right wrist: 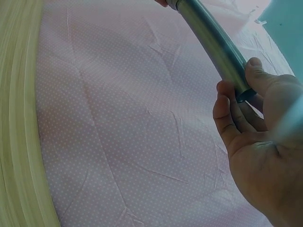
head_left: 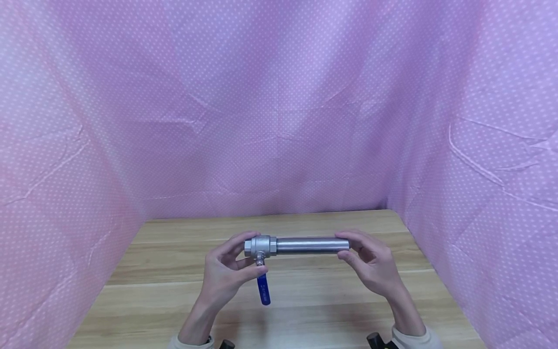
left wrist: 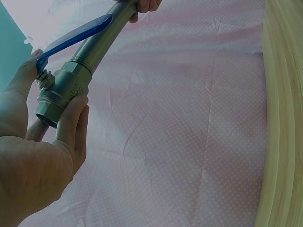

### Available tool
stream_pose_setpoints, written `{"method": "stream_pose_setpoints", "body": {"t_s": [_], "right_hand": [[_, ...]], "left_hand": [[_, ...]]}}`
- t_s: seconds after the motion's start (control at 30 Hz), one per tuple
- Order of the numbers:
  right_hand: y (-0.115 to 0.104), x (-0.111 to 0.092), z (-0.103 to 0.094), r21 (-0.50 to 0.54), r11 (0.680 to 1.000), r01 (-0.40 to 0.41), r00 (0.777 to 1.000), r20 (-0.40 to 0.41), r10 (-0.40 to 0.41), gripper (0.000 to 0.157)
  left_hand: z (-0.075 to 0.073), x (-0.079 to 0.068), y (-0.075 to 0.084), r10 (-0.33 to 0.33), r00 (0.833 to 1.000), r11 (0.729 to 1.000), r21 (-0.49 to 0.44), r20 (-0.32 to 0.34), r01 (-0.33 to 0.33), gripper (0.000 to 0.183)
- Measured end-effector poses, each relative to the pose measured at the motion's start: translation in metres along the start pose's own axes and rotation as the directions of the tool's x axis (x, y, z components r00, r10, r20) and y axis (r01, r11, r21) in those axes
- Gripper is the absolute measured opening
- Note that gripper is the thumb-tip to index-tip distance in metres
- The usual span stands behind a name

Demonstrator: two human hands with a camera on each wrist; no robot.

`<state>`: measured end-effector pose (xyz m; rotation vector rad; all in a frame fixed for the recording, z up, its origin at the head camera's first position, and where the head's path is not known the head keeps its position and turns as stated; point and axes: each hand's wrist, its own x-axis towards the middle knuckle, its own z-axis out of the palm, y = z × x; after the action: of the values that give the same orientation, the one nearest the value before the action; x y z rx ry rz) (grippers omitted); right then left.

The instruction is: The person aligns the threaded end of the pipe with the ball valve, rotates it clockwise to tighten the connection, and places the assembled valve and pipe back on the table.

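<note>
A steel ball valve [head_left: 263, 245] with a blue lever handle [head_left: 263, 290] is joined to a straight metal pipe [head_left: 311, 245], and both hang level above the table. My left hand [head_left: 223, 271] grips the valve, its thumb against the handle near the stem and its fingers behind the body. In the left wrist view, threads show on the pipe [left wrist: 105, 40] where it enters the valve [left wrist: 64, 92]. My right hand [head_left: 370, 261] pinches the pipe's far right end between thumb and fingers. The open pipe end shows in the right wrist view, beside the fingers [right wrist: 225, 111].
Below the hands lies a light wood-grain table [head_left: 305, 310]. Pink dotted cloth [head_left: 279, 121] hangs behind it and along both sides. Dark cylindrical pieces [head_left: 375, 339] show near each wrist at the bottom edge.
</note>
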<state>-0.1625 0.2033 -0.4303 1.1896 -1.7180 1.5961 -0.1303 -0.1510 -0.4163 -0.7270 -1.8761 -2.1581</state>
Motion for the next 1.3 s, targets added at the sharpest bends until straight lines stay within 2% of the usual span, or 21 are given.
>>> {"method": "stream_pose_setpoints", "body": {"t_s": [0.17, 0.33, 0.53, 1.0, 1.3], "right_hand": [[0.0002, 0.0035, -0.0002, 0.062, 0.998, 0.015, 0.999, 0.033, -0.017, 0.053], [0.0, 0.0052, 0.0002, 0.08, 0.996, 0.029, 0.999, 0.04, -0.032, 0.061], [-0.0009, 0.0051, 0.0005, 0.085, 0.996, 0.028, 0.998, 0.045, -0.032, 0.057], [-0.0012, 0.0036, 0.0002, 0.054, 0.998, 0.016, 0.999, 0.043, -0.018, 0.061], [-0.0006, 0.0022, 0.0004, 0.035, 0.999, 0.016, 0.999, 0.03, -0.017, 0.049]], "left_hand": [[0.0003, 0.0002, 0.0007, -0.004, 1.0, 1.0, 0.012, -0.006, 0.004, 0.071], [0.0004, 0.0, 0.0006, -0.001, 1.0, 1.0, 0.016, -0.009, 0.001, 0.07], [0.0005, 0.0002, 0.0003, -0.004, 1.0, 1.0, 0.019, -0.011, 0.004, 0.07], [0.0007, -0.0003, 0.0, -0.001, 1.0, 1.0, -0.002, 0.001, 0.001, 0.07], [0.0005, -0.0007, -0.0003, -0.003, 1.0, 1.0, -0.006, 0.001, 0.003, 0.07]]}}
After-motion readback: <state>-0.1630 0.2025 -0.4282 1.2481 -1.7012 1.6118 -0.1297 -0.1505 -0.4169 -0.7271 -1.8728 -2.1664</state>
